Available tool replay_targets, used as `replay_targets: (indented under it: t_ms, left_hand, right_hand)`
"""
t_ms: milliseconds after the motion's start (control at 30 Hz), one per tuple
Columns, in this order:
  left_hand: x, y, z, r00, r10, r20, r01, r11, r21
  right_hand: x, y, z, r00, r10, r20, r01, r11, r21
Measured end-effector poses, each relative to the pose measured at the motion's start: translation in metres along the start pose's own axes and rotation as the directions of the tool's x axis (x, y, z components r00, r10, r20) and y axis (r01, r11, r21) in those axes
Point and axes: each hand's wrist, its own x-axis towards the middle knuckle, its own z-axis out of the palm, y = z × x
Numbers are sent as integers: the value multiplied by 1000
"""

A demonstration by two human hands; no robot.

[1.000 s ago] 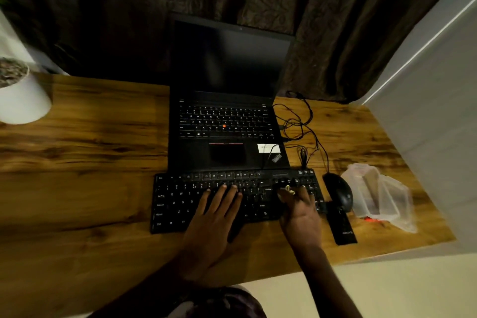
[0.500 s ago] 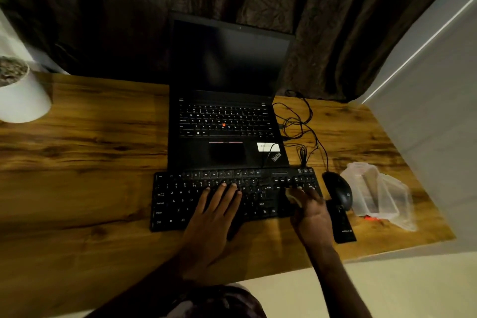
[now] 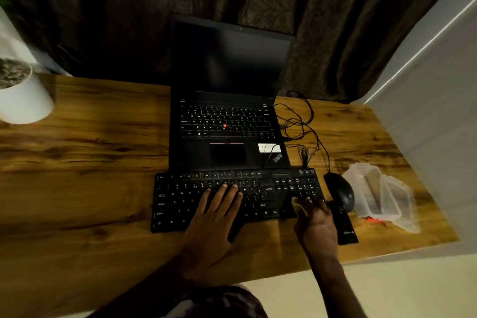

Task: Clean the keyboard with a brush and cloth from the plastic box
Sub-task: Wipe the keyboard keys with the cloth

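Observation:
A black keyboard [image 3: 180, 201] lies on the wooden desk in front of an open laptop. My left hand [image 3: 214, 217] lies flat on its middle keys with straight fingers. My right hand [image 3: 316, 222] is at the keyboard's right end, over the number pad, and pinches a small pale object [image 3: 299, 205] against the keys; whether it is the cloth or the brush is too blurred to tell. The clear plastic box [image 3: 382, 196] sits to the right, past the mouse.
A black laptop [image 3: 227, 131] stands behind the keyboard with tangled cables [image 3: 302, 124] to its right. A black mouse [image 3: 340, 191] and a flat black device [image 3: 346, 227] lie just right of my right hand. A white plant pot [image 3: 24, 95] stands far left. A wall rises on the right.
My right hand has slid rightward along the keyboard with the pale object, from near the enter keys to the number pad. My left hand has stayed put.

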Motion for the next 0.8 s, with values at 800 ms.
replay_targets:
  t_ms: [800]
  left_hand:
    - [-1,1,-4,1000,5,-3,-5,1000,-5]
  right_hand:
    - [-15,-1,6,987,-134,-92,127,989,-73]
